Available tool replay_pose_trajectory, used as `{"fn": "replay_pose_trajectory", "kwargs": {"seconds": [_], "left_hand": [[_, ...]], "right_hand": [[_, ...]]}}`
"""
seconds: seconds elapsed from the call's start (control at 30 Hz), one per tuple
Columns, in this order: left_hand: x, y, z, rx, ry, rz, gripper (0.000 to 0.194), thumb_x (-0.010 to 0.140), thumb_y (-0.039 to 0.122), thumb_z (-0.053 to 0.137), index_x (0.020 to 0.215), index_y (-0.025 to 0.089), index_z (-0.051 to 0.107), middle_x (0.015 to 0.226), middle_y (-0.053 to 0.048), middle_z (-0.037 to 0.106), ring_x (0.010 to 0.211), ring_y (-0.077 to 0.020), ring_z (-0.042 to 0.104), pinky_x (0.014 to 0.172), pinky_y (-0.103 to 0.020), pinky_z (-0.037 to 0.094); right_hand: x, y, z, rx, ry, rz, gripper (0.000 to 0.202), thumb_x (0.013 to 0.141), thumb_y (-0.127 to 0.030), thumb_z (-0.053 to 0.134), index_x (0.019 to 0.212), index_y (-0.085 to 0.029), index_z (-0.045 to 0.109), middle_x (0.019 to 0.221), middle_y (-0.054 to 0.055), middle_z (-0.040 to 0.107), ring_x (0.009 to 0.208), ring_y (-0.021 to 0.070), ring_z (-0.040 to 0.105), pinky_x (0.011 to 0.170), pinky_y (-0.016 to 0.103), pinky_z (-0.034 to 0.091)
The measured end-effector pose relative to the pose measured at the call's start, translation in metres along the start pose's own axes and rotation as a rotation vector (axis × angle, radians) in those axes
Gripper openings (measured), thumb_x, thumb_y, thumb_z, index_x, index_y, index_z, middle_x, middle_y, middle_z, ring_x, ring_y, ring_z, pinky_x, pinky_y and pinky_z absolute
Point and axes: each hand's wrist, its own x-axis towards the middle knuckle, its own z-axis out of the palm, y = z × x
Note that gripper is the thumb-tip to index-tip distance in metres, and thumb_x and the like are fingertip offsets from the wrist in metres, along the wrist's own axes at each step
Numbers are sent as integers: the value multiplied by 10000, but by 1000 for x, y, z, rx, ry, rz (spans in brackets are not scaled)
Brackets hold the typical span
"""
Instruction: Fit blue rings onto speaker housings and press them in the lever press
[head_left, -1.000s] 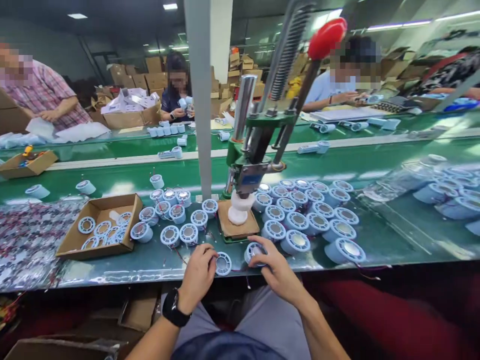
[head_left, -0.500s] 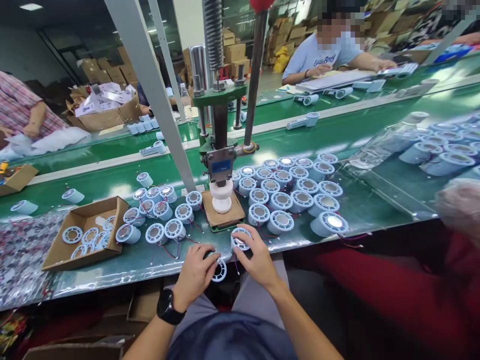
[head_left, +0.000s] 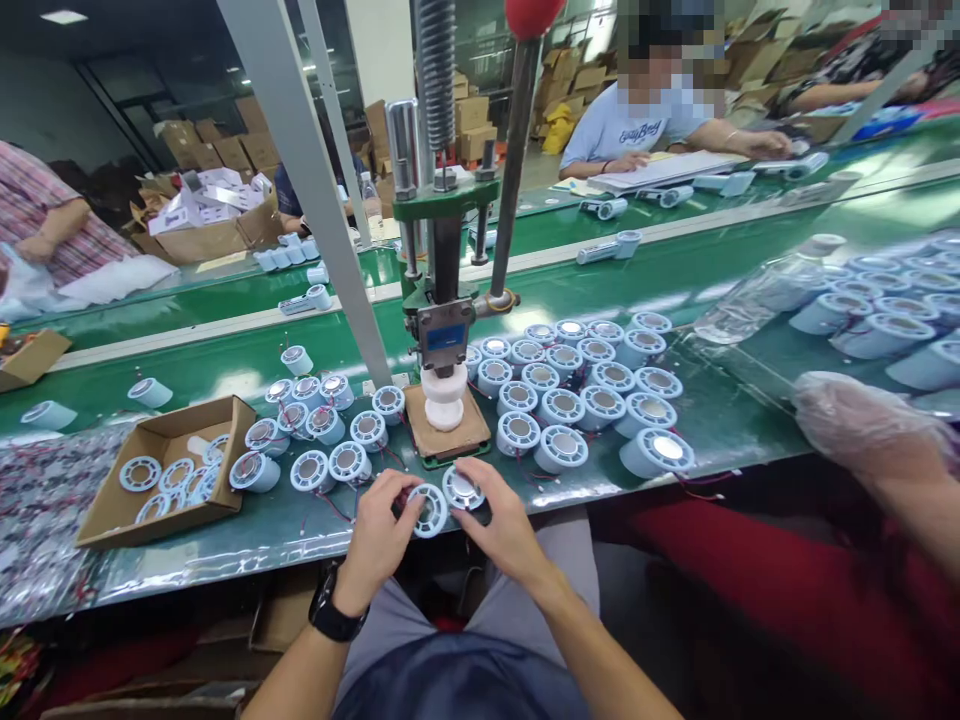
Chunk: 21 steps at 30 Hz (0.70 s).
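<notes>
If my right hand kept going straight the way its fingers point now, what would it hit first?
The right hand points up and left, holding a light-blue motor housing. Straight on, it would likely meet the ring cover in the left hand first; the two parts look almost touching, though depth is unclear.

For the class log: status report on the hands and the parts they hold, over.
Left hand grips a ring. Right hand grips a blue housing. Both meet at the bench edge, below the press. Nothing between them.
</notes>
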Motion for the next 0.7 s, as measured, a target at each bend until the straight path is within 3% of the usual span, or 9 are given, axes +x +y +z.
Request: {"fn": "replay_pose_trajectory", "kwargs": {"seconds": [0.13, 0.4, 0.57, 0.7], "left_hand": [[14, 15, 3, 47, -22, 52, 190, 899, 195, 550, 1007, 195, 706, 905, -39, 626, 818, -160, 588, 803, -283, 491], [18, 8, 8, 85, 23, -3, 275, 939, 226, 494, 1091, 191, 721, 910, -47, 582, 848, -169, 587, 802, -294, 496], [1, 2, 7, 68, -67, 55, 489, 912, 288, 555, 1392, 199, 524, 1248, -114, 559, 1176, -243, 546, 1032, -387, 448], [-10, 2, 13, 100, -68, 15, 561, 862, 225, 605, 1404, 201, 461, 1362, -127, 511, 1287, -273, 475, 1107, -463, 388]], "right_hand": [[2, -4, 28, 46, -21, -1, 720, 779, -138, 575, 1472, -209, 393, 1313, 103, 590, 1194, 214, 602, 1049, 375, 504], [0, 0, 34, -2, -61, -108, 673, 843, -122, 534, 1494, -226, 393, 1431, 96, 503, 1334, 214, 497, 1119, 390, 454], [-2, 1, 34, -29, -68, -133, 688, 865, -131, 509, 1526, -207, 337, 1456, 110, 469, 1359, 214, 464, 1127, 393, 444], [-3, 1, 35, -38, -61, -128, 743, 834, -109, 482, 1546, -198, 289, 1463, 111, 464, 1357, 215, 468, 1118, 394, 450]]}}
